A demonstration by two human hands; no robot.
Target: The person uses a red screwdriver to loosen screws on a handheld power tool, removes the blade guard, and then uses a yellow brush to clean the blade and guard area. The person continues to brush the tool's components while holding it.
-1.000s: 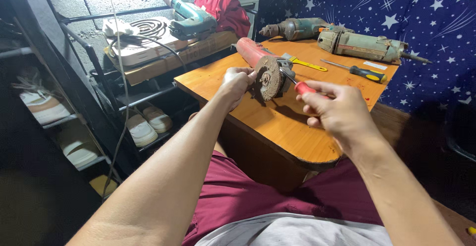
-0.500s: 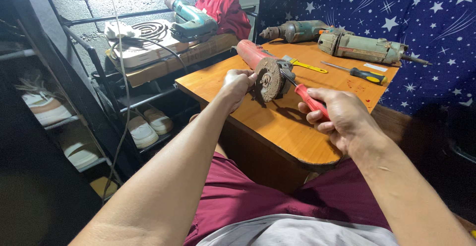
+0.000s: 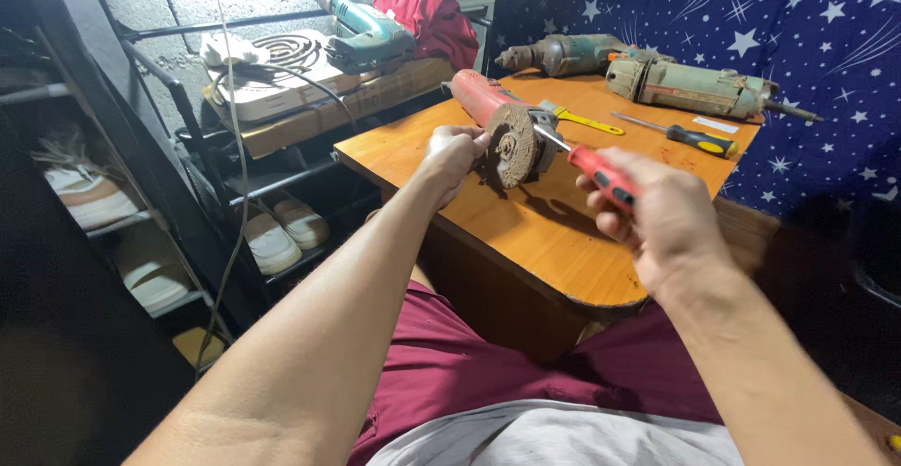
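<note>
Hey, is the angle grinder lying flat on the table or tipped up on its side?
Tipped up. The red angle grinder has its worn disc standing on edge, facing the camera, steadied by the left hand.

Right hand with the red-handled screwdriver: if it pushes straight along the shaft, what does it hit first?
Most likely the angle grinder: the red-handled screwdriver in the right hand points up-left, its tip at the hub beside the worn disc. The left hand steadies the grinder there. Whether the tip touches is unclear.

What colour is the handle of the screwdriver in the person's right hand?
Red with a black band, seen in the head view: the screwdriver handle sticks out of the right hand.
</note>
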